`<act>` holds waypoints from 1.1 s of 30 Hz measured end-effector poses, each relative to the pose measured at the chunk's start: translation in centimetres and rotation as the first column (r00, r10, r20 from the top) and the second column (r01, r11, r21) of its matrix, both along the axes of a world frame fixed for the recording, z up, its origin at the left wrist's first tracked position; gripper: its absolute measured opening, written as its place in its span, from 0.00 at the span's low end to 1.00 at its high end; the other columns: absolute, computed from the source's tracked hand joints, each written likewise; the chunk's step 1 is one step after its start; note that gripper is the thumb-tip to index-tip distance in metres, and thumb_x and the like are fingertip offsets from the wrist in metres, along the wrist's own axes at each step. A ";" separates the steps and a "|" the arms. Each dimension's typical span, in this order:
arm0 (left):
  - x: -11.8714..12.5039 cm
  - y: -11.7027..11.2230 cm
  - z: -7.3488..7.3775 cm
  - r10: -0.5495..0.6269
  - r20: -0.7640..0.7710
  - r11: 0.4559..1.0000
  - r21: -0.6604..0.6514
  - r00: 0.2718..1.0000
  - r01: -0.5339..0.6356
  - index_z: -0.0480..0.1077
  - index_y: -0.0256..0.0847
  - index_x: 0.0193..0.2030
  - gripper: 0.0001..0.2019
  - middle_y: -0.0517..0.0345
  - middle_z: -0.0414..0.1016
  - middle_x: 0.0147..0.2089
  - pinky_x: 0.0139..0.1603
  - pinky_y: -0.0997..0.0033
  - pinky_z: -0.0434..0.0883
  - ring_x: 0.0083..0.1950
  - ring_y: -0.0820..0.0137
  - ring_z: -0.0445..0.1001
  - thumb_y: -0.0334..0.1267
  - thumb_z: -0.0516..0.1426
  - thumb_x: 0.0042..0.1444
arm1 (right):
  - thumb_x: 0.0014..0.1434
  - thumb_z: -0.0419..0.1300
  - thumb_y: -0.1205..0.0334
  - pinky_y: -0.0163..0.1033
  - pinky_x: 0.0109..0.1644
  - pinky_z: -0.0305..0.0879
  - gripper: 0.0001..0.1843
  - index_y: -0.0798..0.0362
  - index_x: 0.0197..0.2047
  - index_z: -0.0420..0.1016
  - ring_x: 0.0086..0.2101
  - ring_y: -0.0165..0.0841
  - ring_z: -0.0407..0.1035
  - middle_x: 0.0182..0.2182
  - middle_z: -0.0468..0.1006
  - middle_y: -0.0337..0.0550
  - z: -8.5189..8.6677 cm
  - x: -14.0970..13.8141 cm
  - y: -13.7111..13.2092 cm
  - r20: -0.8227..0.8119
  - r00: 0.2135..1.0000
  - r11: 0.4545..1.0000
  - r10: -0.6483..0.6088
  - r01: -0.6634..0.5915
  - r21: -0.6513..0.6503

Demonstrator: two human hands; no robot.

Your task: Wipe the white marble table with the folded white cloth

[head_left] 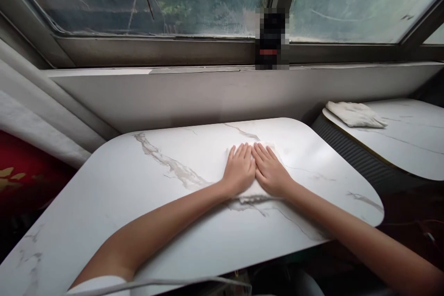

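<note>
A white cloth (258, 190) lies flat on the marble-patterned white tabletop (194, 157), right of its middle. My left hand (239, 169) rests palm down on the cloth, fingers stretched out toward the window. Beside it, my right hand (270, 169) also presses flat on the cloth, and the two hands touch along their inner sides. Most of the cloth is hidden under both hands; its front edge and parts around the fingers show. Neither hand is wrapped round anything.
A second white tabletop (416, 125) stands at the right, with a folded whitish cloth (357, 114) on its corner. Behind run a wall and windowsill (208, 70), where a blurred dark object (272, 39) stands. Red fabric (31, 175) hangs at the left.
</note>
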State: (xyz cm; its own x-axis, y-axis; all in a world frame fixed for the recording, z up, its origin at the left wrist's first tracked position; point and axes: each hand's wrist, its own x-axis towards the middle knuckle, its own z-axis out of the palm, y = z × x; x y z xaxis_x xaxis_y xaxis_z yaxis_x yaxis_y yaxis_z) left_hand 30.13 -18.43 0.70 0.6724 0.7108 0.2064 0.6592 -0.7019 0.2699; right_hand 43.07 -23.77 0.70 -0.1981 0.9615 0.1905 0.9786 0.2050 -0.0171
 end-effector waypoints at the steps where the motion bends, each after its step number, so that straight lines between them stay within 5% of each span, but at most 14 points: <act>1: 0.3 1.8 -0.1 0.028 -0.006 0.999 0.016 1.000 -0.028 0.52 0.30 0.66 0.25 0.49 0.51 0.69 0.69 0.59 0.41 0.70 0.68 0.47 0.37 0.36 0.66 | 0.62 0.39 0.62 0.52 0.67 0.42 0.31 0.69 0.66 0.51 0.65 0.42 0.41 0.65 0.50 0.57 0.0 0.2 2.1 -0.004 1.000 1.000 0.006 -0.006 -0.006; 8: 1.8 12.4 -0.3 0.092 -0.052 0.994 0.058 0.994 -0.089 0.53 0.32 0.66 0.24 0.52 0.53 0.68 0.69 0.62 0.42 0.69 0.70 0.49 0.35 0.37 0.65 | 0.62 0.39 0.62 0.50 0.66 0.41 0.32 0.71 0.66 0.51 0.64 0.42 0.44 0.65 0.51 0.58 0.1 0.9 12.9 0.002 0.998 0.998 -0.061 0.061 -0.011; 16: 2.2 13.6 -0.3 0.158 -0.043 0.986 0.063 0.986 -0.155 0.53 0.32 0.66 0.24 0.51 0.53 0.68 0.68 0.62 0.41 0.69 0.69 0.49 0.36 0.37 0.66 | 0.61 0.40 0.62 0.50 0.66 0.42 0.31 0.67 0.65 0.53 0.64 0.41 0.45 0.65 0.53 0.56 -0.2 1.6 14.8 -0.053 0.998 1.000 -0.015 0.016 0.025; 22: 0.9 9.7 -0.3 0.100 -0.060 0.993 0.071 0.993 -0.096 0.53 0.32 0.66 0.24 0.51 0.52 0.69 0.69 0.62 0.41 0.69 0.69 0.48 0.37 0.38 0.66 | 0.63 0.40 0.62 0.54 0.66 0.40 0.31 0.68 0.66 0.52 0.65 0.46 0.41 0.65 0.50 0.59 -0.5 0.3 10.1 -0.053 0.996 0.996 -0.069 0.071 0.044; 28: -3.9 0.1 0.0 -0.055 -0.043 0.998 0.023 0.998 0.056 0.51 0.30 0.67 0.25 0.48 0.49 0.69 0.69 0.59 0.40 0.70 0.67 0.45 0.38 0.38 0.66 | 0.65 0.39 0.61 0.56 0.67 0.35 0.31 0.66 0.68 0.44 0.66 0.45 0.29 0.68 0.40 0.56 -1.0 -3.7 -1.0 -0.176 0.980 0.995 -0.097 0.096 -0.014; 33: -9.3 -7.2 1.2 -0.138 -0.035 0.986 -0.096 0.990 0.134 0.49 0.37 0.68 0.24 0.53 0.47 0.70 0.70 0.59 0.40 0.71 0.69 0.43 0.39 0.40 0.67 | 0.65 0.41 0.56 0.58 0.66 0.36 0.37 0.53 0.70 0.26 0.65 0.44 0.23 0.69 0.29 0.46 -1.6 -6.6 -9.1 -0.343 0.935 0.995 0.086 -0.097 -0.015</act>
State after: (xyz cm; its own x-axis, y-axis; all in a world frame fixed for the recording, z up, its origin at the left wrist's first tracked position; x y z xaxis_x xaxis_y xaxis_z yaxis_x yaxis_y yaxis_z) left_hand 20.83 -25.58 1.90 0.7708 0.6268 0.1138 0.5710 -0.7590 0.3128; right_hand 36.47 -32.86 -0.86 -0.2142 0.9488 0.2320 0.8896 0.2876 -0.3548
